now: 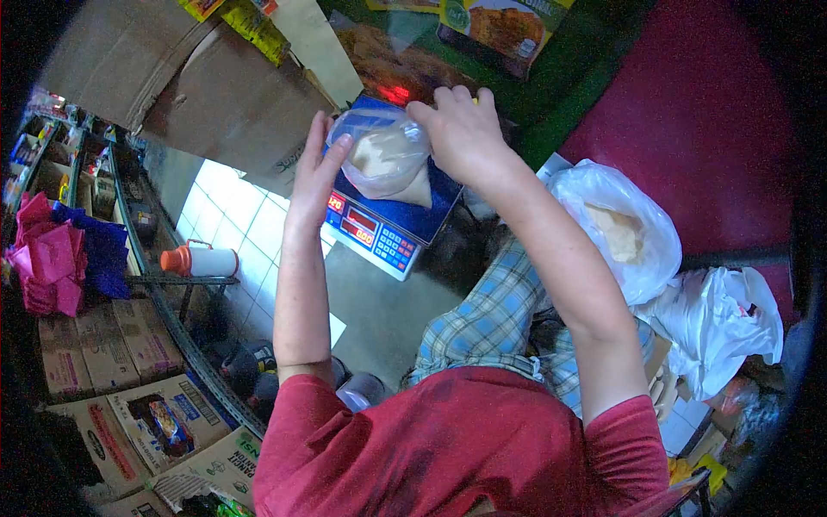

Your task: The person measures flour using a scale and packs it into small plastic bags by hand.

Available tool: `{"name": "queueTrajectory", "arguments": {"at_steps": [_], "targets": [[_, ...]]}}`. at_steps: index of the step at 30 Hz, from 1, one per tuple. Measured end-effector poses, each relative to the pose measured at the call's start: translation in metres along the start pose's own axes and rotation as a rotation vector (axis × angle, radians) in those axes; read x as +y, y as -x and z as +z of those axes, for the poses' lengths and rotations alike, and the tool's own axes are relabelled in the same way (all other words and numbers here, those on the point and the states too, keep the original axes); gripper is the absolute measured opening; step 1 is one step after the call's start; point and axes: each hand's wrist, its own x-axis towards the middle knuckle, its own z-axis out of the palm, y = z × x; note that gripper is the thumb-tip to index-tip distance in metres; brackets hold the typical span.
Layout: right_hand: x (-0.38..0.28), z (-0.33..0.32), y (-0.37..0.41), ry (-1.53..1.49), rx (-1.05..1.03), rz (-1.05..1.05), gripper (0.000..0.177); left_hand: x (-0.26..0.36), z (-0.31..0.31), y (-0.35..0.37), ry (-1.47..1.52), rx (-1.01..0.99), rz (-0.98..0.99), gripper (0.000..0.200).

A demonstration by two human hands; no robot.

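A clear plastic bag with pale powder point(388, 159) rests on the blue plate of a digital scale point(437, 207), whose red digits are lit. The bag's mouth faces up and is spread. At its left edge, my left hand point(320, 164) pinches the plastic between thumb and fingers. My right hand point(461, 129) is at the bag's upper right edge, its fingers bent; what lies between its fingertips is too small to make out. A larger white bag holding pale powder point(616, 233) lies to the right of my right forearm.
White plastic bags point(719, 323) sit at the right. A red and white thermos point(200, 261) lies on a shelf at the left, near pink bags point(50, 258). Cardboard boxes point(108, 345) fill the lower left; another large carton point(245, 103) stands behind the scale's left.
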Motion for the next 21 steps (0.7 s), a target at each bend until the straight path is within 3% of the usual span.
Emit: {"name": "queueTrajectory", "arguments": {"at_steps": [7, 11, 17, 21], "targets": [[-0.020, 0.030, -0.012, -0.049, -0.273, 0.187, 0.043, -0.045, 0.002, -0.007, 0.369, -0.152, -0.198, 0.074], [-0.026, 0.037, -0.013, -0.203, -0.323, 0.235, 0.051, -0.042, 0.007, -0.008, 0.309, -0.036, -0.114, 0.079], [0.006, 0.025, 0.006, -0.289, -0.285, 0.298, 0.056, -0.018, -0.024, 0.004, 0.174, 0.138, -0.124, 0.084], [0.021, 0.021, 0.017, -0.372, -0.256, 0.293, 0.058, -0.030, -0.063, 0.006, 0.068, 0.206, -0.014, 0.085]]}}
